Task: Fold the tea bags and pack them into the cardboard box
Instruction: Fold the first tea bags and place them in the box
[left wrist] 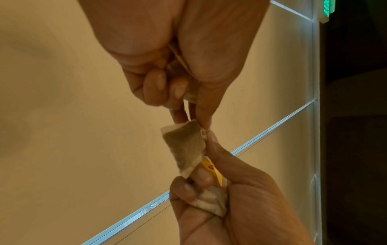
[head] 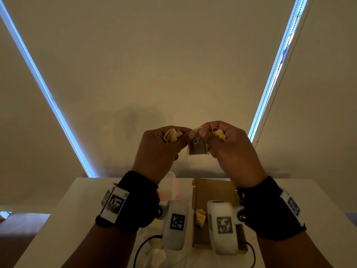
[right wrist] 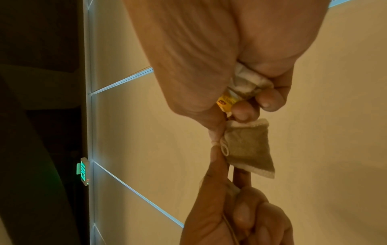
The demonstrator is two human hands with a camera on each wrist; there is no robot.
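Against the blind, both hands' fingers pinch one tea bag (head: pixel 197 149), box (head: pixel 213 190) half-hidden

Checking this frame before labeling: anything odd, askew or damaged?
Nothing damaged or spilled. One oddity: each hand has extra material bunched in it while both pinch one tea bag in mid-air: crumpled paper in the left hand, a yellow tag and a scrunched bag in the right hand.

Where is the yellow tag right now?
In the head view the yellow tag is up in the air, tucked in the right hand, just right of the tea bag that both hands pinch above the cardboard box.
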